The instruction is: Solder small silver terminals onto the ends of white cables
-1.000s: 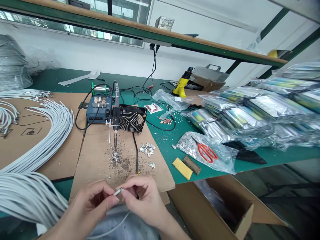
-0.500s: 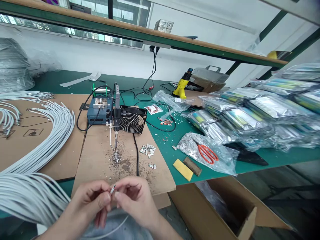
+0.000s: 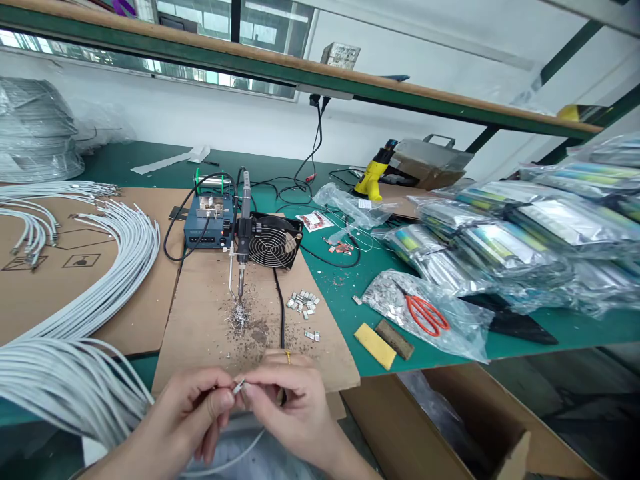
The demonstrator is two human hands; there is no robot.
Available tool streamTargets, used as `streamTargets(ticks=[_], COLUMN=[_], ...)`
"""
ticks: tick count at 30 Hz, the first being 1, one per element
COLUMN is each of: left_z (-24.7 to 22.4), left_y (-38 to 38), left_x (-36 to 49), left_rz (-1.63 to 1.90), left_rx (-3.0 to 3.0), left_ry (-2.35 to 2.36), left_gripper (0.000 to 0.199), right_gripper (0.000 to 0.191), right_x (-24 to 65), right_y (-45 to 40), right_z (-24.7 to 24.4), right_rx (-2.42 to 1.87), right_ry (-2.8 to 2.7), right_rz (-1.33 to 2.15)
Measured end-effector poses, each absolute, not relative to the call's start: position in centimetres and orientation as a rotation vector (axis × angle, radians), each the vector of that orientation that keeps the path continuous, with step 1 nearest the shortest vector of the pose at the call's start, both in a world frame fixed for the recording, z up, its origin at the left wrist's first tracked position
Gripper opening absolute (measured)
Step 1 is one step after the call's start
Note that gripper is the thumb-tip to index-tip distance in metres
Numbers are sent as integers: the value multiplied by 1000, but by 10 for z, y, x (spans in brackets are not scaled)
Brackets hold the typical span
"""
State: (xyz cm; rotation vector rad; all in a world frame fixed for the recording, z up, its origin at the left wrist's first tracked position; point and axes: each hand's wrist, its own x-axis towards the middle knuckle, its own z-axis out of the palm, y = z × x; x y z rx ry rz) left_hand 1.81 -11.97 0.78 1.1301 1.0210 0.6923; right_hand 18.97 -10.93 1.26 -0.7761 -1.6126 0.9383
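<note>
Low in the view, my left hand (image 3: 200, 413) pinches the end of a white cable (image 3: 239, 387) between thumb and forefinger. My right hand (image 3: 290, 400) is closed at the same end, its thumb and forefinger at the cable's tip. A lower stretch of white cable curves beneath my hands over a greyish surface. Fingers cover most of the tip, so its detail is hidden. Beyond my hands, an upright soldering iron (image 3: 243, 233) in a stand points down at a heap of bits on the cardboard (image 3: 195, 333). Small metal connectors (image 3: 303, 303) lie to its right.
Bundled white cables (image 3: 115, 280) lie at left. A blue soldering station (image 3: 209, 223) and a black fan (image 3: 275, 243) stand behind. To the right are red-handled scissors (image 3: 427, 315) on a plastic bag, a yellow sponge (image 3: 375, 345) and stacked silvery packs (image 3: 500, 233). An open carton (image 3: 415, 433) sits below.
The view has shifted, so the bench appears further right. My right fingers have turned and closed in on the cable's tip, and a ring on that hand now shows. My left hand keeps its pinch.
</note>
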Motion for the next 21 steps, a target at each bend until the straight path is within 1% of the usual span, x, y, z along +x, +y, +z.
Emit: streamTargets(ticks=[2, 4, 5, 8, 11, 14, 19, 20, 21], left_z=[5, 5, 6, 12, 17, 17, 17, 16, 15], left_y=[-119, -118, -117, -115, -115, -116, -118, -119, -120], left_x=[19, 18, 18, 17, 16, 18, 21, 22, 23], left_rz=[694, 719, 739, 792, 804, 806, 831, 833, 839], left_rx=[1217, 1383, 1495, 1813, 1885, 1776, 1721, 1732, 1736], left_ry=[1022, 1012, 1002, 982, 1018, 1113, 1233, 1248, 1266], left_gripper=[60, 57, 53, 33, 28, 28, 29, 27, 26], right_gripper=[19, 15, 17, 33, 33, 30, 11, 8, 10], right_x=[190, 188, 187, 186, 189, 195, 201, 200, 199], right_y=[-111, -111, -110, -106, -102, -100, -103, -104, -105], right_z=[9, 1, -3, -15, -17, -10, 5, 7, 8], right_rx=[-816, -828, -814, -764, -783, -795, -1021, -1057, -1078], right_ry=[-1584, -1456, -1352, -1018, -934, -1059, -1371, -1419, -1440], right_rz=[971, 1183, 1342, 1800, 1984, 1918, 1529, 1447, 1376])
